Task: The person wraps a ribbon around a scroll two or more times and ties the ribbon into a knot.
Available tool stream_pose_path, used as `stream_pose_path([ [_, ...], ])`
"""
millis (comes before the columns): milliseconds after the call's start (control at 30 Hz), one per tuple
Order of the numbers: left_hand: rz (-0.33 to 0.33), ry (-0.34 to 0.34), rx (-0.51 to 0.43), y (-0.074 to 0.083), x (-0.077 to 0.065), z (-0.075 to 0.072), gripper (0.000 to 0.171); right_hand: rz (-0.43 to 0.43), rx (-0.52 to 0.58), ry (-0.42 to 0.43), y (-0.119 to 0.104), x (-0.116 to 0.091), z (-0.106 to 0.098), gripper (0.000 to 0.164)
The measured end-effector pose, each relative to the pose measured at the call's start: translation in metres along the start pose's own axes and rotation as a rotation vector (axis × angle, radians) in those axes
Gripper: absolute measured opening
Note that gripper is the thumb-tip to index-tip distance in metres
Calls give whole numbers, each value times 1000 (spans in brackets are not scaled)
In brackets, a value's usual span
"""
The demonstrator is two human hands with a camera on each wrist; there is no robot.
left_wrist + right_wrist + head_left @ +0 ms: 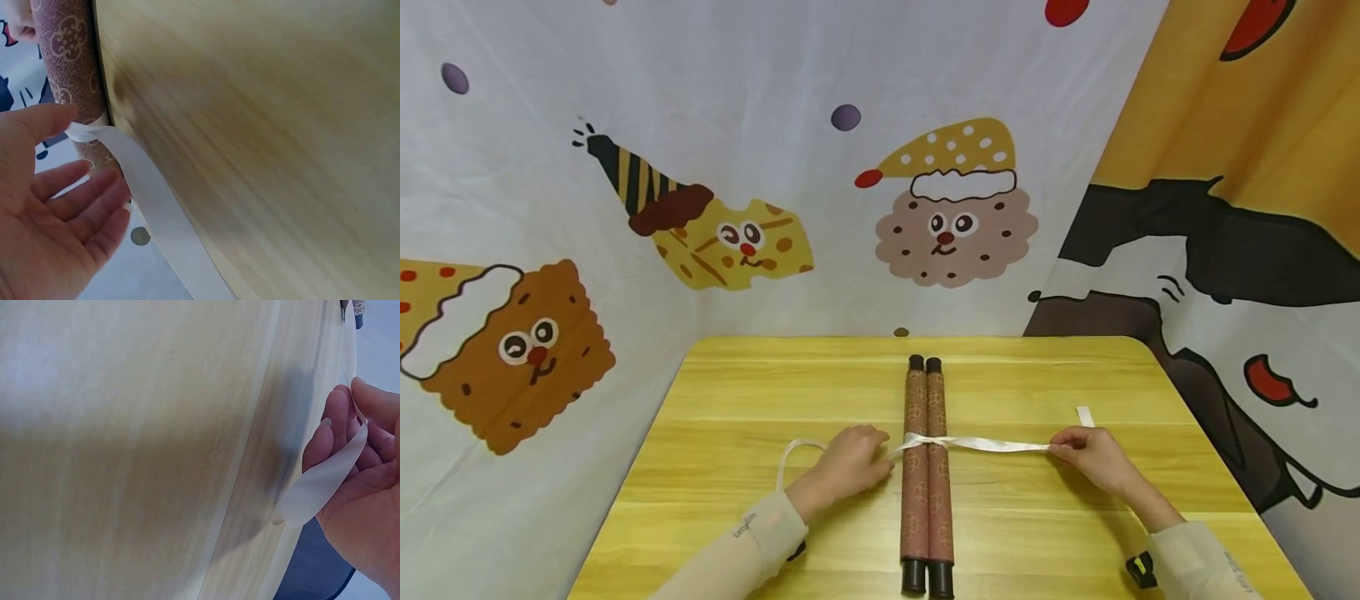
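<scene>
Two hanging scrolls (916, 500) in reddish-brown patterned fabric with black end knobs lie side by side on the table. A white ribbon (992, 445) crosses round their middle, twisted where it passes over them. At the right, my right hand (1093, 457) pinches one end of the ribbon between thumb and fingers, and that stretch runs nearly straight to the scrolls. My left hand (850, 460) is just left of the scrolls, thumb and fingers apart. In the left wrist view, the ribbon's other length (159, 206) passes close by the thumb tip and trails away loose.
The wooden-topped table (737, 392) has rounded far corners. Behind it and at the left hangs a white curtain (760, 67) printed with cartoon snacks; an orange, black and white printed cloth (1247, 142) hangs at the right.
</scene>
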State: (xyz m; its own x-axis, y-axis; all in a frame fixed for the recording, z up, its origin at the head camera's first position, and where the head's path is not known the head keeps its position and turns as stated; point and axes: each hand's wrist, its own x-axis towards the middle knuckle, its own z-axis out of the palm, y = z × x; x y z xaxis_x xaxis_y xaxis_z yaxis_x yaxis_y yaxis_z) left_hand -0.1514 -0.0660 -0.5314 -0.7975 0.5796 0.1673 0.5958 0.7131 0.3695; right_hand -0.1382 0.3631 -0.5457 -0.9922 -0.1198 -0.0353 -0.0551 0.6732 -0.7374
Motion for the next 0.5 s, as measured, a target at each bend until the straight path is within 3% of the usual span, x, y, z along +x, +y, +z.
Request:
stream_pose_path([
  [200,-26,-10,37,1,2,7,39,14,13,-2,4,0,3,16],
  [367,-8,0,31,2,6,12,11,5,13,3,4,0,3,13],
  [500,-10,2,17,2,10,13,19,3,3,4,4,0,2,13],
])
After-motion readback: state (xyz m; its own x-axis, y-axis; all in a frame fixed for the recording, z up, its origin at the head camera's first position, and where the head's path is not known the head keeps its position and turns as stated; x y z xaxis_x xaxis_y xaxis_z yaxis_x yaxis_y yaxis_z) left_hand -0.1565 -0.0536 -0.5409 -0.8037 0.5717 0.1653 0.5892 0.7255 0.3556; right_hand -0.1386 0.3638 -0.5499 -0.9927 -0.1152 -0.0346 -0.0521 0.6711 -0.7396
